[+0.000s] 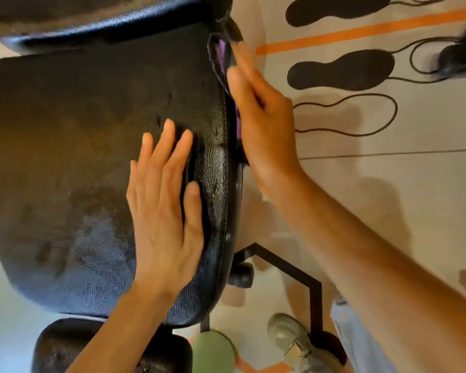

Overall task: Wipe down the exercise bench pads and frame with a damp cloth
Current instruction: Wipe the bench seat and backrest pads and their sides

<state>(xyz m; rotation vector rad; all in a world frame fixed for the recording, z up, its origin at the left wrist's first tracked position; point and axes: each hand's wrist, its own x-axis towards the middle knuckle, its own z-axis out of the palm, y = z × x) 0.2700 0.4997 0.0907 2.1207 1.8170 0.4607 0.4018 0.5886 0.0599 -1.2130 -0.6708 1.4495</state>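
Note:
A black textured seat pad point(86, 162) of the exercise bench fills the left and middle of the head view, with the back pad point(100, 14) above it. My left hand point(164, 205) lies flat, fingers apart, on the seat pad near its right edge. My right hand point(261, 117) presses a dark cloth with a purple inner side point(222, 53) against the pad's right side edge; its fingers are blurred. Black frame bars point(288, 267) run below the pad at the lower right.
A black roller pad point(65, 348) sits at the bottom left beside a green round piece point(213, 351). My grey shoe point(291, 337) stands by the frame foot. The pale floor to the right carries black footprint marks point(339, 70) and an orange line point(361, 30).

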